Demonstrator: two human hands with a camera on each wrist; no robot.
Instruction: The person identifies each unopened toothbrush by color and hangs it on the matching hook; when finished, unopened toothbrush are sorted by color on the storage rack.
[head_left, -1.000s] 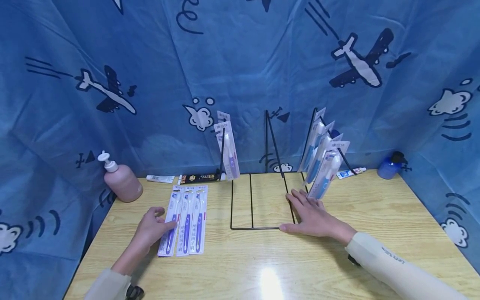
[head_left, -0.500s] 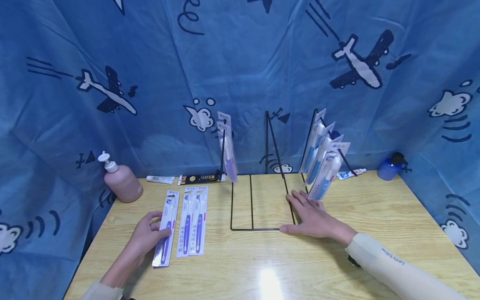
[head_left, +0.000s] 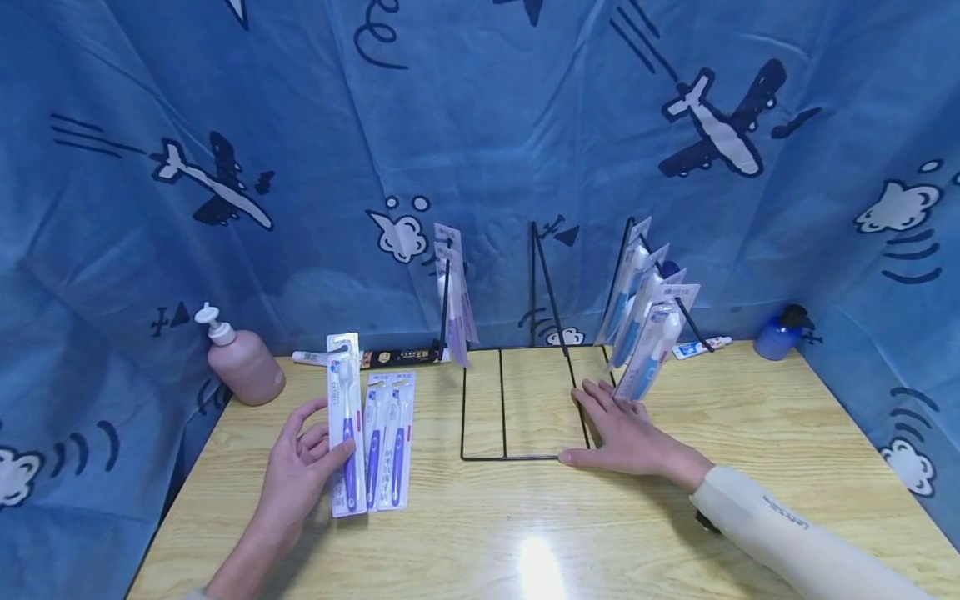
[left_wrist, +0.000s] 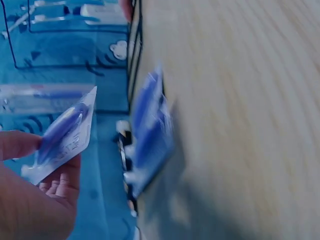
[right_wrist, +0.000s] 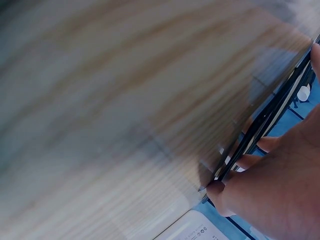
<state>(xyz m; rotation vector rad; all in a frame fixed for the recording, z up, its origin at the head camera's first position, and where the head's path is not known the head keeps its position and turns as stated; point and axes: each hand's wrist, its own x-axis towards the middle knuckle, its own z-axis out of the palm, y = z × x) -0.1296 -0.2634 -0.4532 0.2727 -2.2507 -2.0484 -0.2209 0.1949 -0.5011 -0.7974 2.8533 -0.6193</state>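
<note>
My left hand pinches a packaged toothbrush with a purple handle between thumb and fingers, raised upright above the table. In the left wrist view the same toothbrush pack tilts in the grip. Two more purple toothbrush packs lie side by side on the table just right of it, partly overlapped in the head view. My right hand rests, fingers spread, on the base of a black wire rack. Purple packs hang on the rack's left arm, several blue ones on its right arm; the middle arm is bare.
A pink pump bottle stands at the back left. Beside it lie a white tube and a black toothpaste box. Behind the rack's right side are a small toothpaste tube and a blue bottle. A blue curtain encloses the table.
My left hand has drawn the leftmost toothbrush pack away from the other two, then lifted it upright and moved it back toward them. The right hand stays in place on the rack.
</note>
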